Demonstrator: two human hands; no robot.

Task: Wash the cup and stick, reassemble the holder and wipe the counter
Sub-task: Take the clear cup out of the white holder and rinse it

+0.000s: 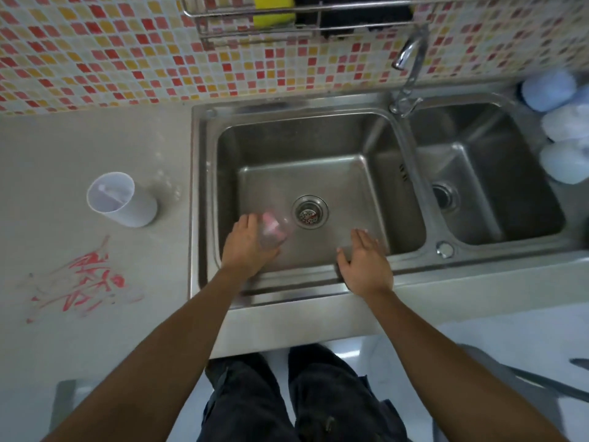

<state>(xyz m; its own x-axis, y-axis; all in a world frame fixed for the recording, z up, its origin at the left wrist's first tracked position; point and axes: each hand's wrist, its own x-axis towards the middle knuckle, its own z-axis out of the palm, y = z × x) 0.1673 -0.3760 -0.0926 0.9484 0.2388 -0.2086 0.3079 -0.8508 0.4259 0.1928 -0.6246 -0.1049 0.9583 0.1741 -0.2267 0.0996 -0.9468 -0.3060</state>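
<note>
My left hand (247, 247) grips a clear plastic cup (274, 229) with pink residue inside, tilted over the left basin of the steel sink (204, 193), close to the drain (310, 212). My right hand (363, 260) hovers open above the basin's front right, fingers spread, holding nothing. A white cylindrical holder (119, 199) stands upright on the grey counter (63, 148) to the left of the sink, with a pale stick inside it. A red smear (86, 279) marks the counter nearer the front edge.
The tap (409, 59) rises between the two basins. A wire rack (287, 17) on the tiled wall holds a yellow sponge (274, 11) and a dark cloth. Pale blue and white round objects (564, 122) sit at the right of the sink.
</note>
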